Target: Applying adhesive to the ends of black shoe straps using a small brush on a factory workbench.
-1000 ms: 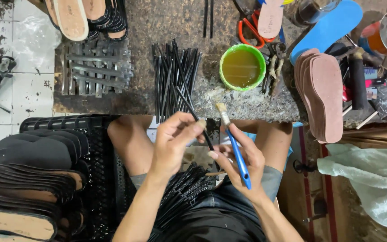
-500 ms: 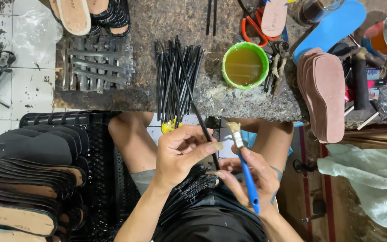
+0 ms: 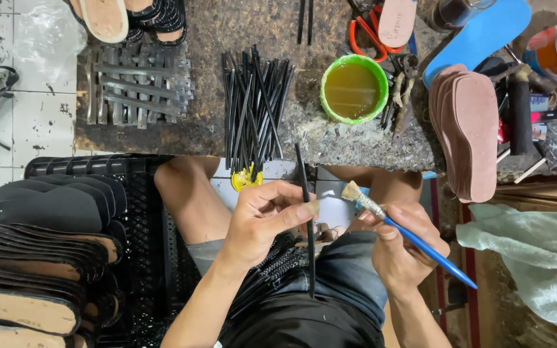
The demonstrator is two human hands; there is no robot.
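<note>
my left hand (image 3: pixel 267 216) pinches one thin black strip (image 3: pixel 306 219) between thumb and fingertips, holding it upright over my lap so that its flat face turns toward the brush and both ends hang free of my legs. my right hand (image 3: pixel 400 248) is closed around the blue-handled brush (image 3: pixel 407 233) like a pen, with the bristles pointing up and left, just beside the strip but, as far as i can tell, not quite on it. beyond my left knuckles, a fan of the same black strips (image 3: pixel 254 106) lies on the stone slab (image 3: pixel 369 138), spread out rather than stacked, probably so each face stays exposed. just past the brush tip sits the green tub (image 3: pixel 354 89) of amber liquid, near enough for a short dip. more strips rest in a bundle on my thigh (image 3: pixel 272 274), under my left wrist, handy for picking. both wrists are bent inward, forearms rising from my body, elbows tucked. off past my right hand stands a stack of brown soles (image 3: pixel 469 132); off past my left forearm, dark soles (image 3: pixel 40 251) pile up.
</note>
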